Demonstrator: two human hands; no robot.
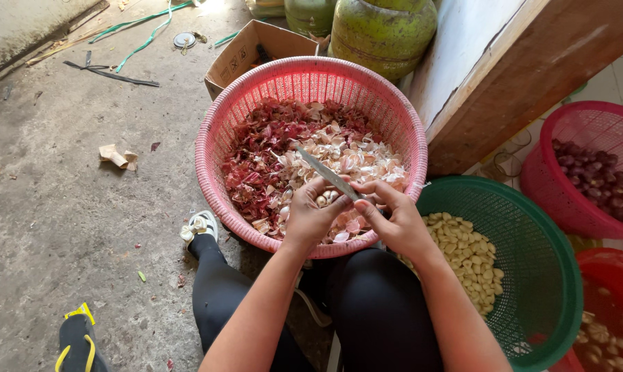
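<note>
1. Four baskets: a pink basket point(218, 117) of peels, a green basket point(532, 227) of peeled cloves, a second pink one far right, a red one near right
2. One knife point(328, 174), clamped in the right hand point(394, 220), blade pointing far-left
3. Left hand point(311, 213) is cupped around garlic cloves point(323, 199), just under the blade
4. Both hands hover over the peels

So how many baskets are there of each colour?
Pink baskets: 2, the big one with peels under the hands and one with dark bulbs at right
Green basket: 1, with peeled cloves
Red basket: 1, at the lower right corner
Total: 4
</note>
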